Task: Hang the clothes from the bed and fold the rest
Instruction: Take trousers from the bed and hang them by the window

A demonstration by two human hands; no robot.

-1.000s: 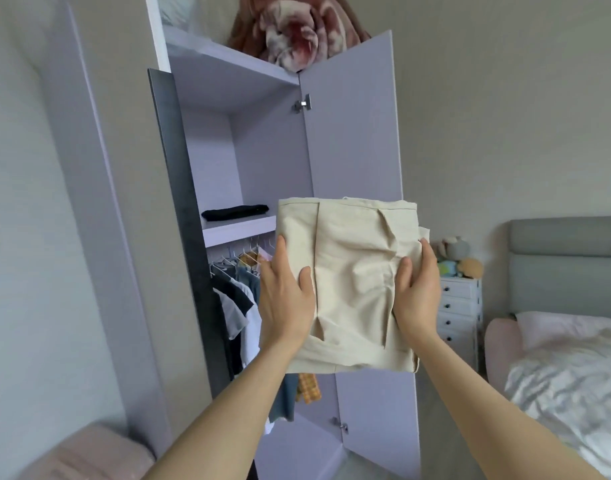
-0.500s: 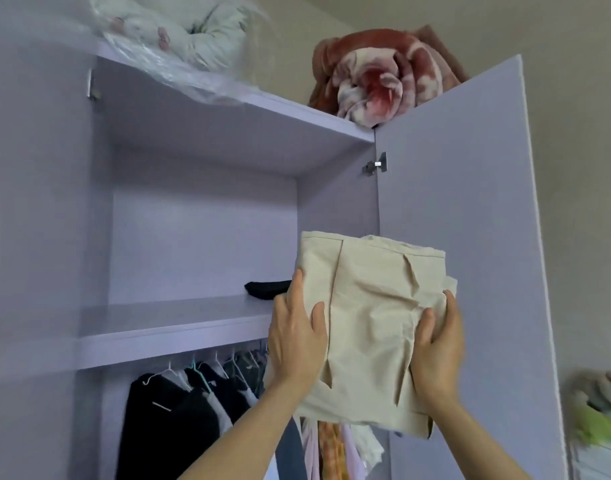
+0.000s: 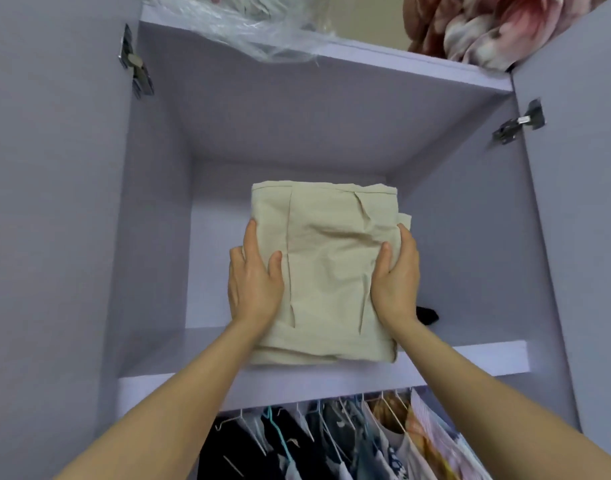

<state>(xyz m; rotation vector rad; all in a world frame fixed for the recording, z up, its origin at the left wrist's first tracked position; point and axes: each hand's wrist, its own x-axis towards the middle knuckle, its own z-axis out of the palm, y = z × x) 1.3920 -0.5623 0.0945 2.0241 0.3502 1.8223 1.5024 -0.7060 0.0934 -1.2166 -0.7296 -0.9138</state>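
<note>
A folded beige garment (image 3: 326, 258) sits in front of the open lilac wardrobe, its lower edge over the middle shelf (image 3: 487, 362). My left hand (image 3: 254, 282) grips its left side, thumb on top and fingers underneath. On the right side my right hand (image 3: 397, 275) holds it the same way. Whether the garment's weight rests on the shelf I cannot tell.
A small folded black item (image 3: 427, 315) lies on the shelf just right of my right hand. Below the shelf hang several clothes on hangers (image 3: 332, 441). On top of the wardrobe lie a plastic-wrapped bundle (image 3: 248, 32) and a red-white blanket (image 3: 498, 26). Both doors stand open.
I have stepped up to the wardrobe and carried the folded garment from beside the right door to the middle shelf compartment. Both hands keep the same hold.
</note>
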